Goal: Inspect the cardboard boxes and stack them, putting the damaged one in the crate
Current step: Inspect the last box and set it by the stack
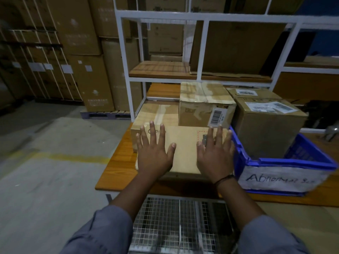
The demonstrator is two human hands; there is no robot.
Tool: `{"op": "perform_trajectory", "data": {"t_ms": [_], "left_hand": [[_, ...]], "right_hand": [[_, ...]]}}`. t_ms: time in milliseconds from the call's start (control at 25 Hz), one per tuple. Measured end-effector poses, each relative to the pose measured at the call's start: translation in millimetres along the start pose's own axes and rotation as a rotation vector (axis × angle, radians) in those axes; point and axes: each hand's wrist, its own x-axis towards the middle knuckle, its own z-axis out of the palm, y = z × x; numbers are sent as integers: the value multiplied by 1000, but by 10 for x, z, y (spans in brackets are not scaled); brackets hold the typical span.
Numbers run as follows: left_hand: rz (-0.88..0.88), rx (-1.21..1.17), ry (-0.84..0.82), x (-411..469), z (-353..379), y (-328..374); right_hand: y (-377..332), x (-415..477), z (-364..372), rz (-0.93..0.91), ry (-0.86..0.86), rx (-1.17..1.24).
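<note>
Left hand [154,153] | right hand [214,154] | both splayed flat atop flat box [183,143] | beside crate [286,162]

Overall light: dim, with a bluish cast (strongest at the upper right).
Brightest areas: the concrete floor [45,153] at left and the tops of the cardboard boxes [205,94] on the wooden table [117,171].
Glare: pale sheen on the packing tape [207,88] of the middle box.
Shadows: soft and dark under the white shelf frame [126,57] and beneath the table edge.
Blur: the grey sleeves [102,233] and wire mesh [165,226] at the bottom are smeared.
Distortion: wide-angle bending; the shelf uprights lean outward towards the edges.
Legibility: handwriting on the blue crate [286,160] label is partly blurred.
</note>
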Motion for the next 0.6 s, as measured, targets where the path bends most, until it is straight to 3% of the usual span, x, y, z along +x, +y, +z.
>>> {"op": "perform_trajectory", "data": {"t_ms": [200,600], "left_hand": [[18,25,-1,134,49,-8],[15,17,-18,117,85,-67]], "right_hand": [[-355,-118,116,-293,-59,-48],[-251,-135,122,-259,-80,-68]]}}
